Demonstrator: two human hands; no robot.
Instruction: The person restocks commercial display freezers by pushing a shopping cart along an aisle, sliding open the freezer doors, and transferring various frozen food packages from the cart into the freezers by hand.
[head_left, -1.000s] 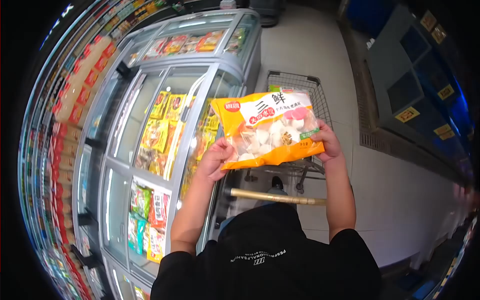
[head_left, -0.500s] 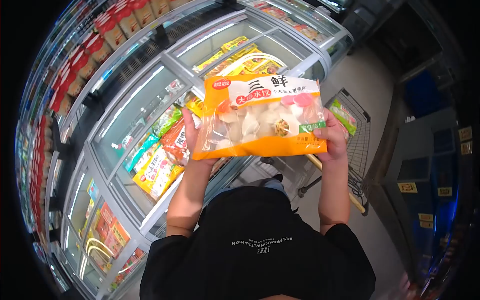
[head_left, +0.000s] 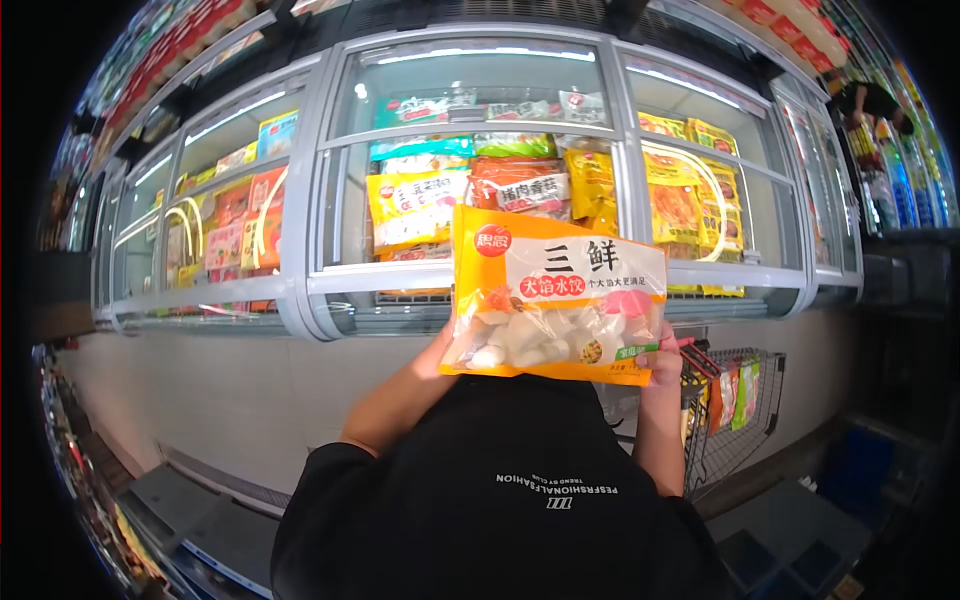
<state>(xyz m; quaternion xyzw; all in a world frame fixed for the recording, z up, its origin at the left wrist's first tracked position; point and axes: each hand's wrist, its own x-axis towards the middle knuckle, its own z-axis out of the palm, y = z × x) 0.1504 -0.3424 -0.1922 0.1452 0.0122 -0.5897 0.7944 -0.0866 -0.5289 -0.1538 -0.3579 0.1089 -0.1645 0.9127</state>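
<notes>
A large orange and white bag of frozen dumplings [head_left: 555,320] is held up in front of my chest, its printed face toward me. Pale dumplings show through its clear lower window. My left hand [head_left: 437,356] supports the bag's lower left edge, with the fingers mostly hidden behind it. At the lower right corner, my right hand [head_left: 659,362] grips the bag, thumb across the front. Just beyond the bag, a chest freezer [head_left: 330,190] holds several packs, among them a yellow and white bag [head_left: 415,208] and a red-brown bag [head_left: 515,188].
A wire shopping cart [head_left: 745,405] with colourful packages stands close on my right. Freezer sections with yellow packs [head_left: 690,205] and red packs [head_left: 232,225] flank the middle one. A person in dark clothing [head_left: 872,100] is at the far right, near shelves of bottles.
My view has swung round, so the freezer that lay to my left now spans the front. The dumpling bag sits lower in view, still in both hands.
</notes>
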